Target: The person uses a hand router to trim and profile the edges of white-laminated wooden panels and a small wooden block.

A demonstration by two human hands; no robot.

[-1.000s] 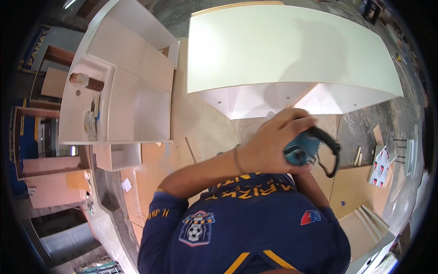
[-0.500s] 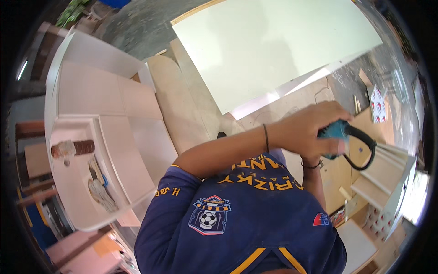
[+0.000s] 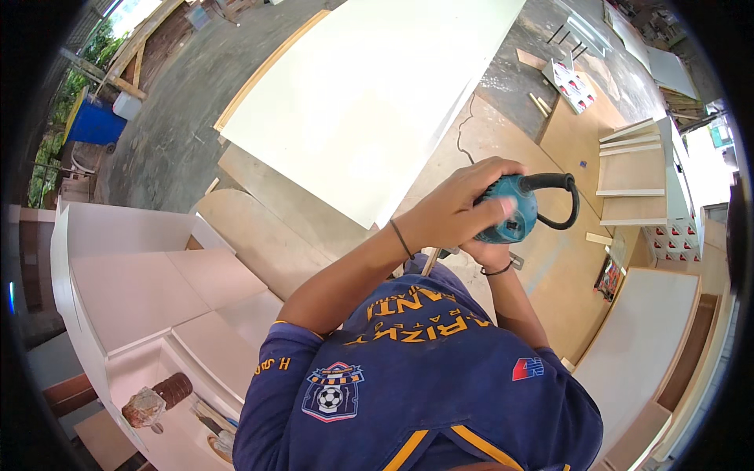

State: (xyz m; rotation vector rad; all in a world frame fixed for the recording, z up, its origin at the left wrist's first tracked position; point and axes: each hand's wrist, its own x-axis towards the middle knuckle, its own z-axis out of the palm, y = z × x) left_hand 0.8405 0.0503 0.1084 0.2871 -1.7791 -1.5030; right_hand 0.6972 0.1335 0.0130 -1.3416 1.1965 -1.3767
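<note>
My left hand [image 3: 463, 202] reaches across my body and wraps round the top of a teal trim router [image 3: 509, 206], its thumb over the casing. A thick black cord [image 3: 562, 182] loops from the tool's top. Below it, my right hand [image 3: 488, 253] grips the lower part, its fingers partly hidden by the body of the tool. Small metal parts show beside that hand. The tool is in front of my chest, and what lies directly beneath it is hidden. Beyond my hands lies a large white panel [image 3: 353, 102], close to my left forearm.
At left stands a pale cabinet [image 3: 126, 298] whose recess holds a brown bottle [image 3: 173, 388] and tools. Plywood sheets [image 3: 267, 235] lie under the white panel. To the right are a shelf unit [image 3: 632, 180] and a white board [image 3: 640, 330]. A thin cable [image 3: 465, 129] crosses the plywood. A blue bin [image 3: 94, 122] stands far left.
My view has swung to the right, so the surroundings shift left in the picture and more of the right side shows. Both hands keep hold of the trim router, whose casing is turned differently.
</note>
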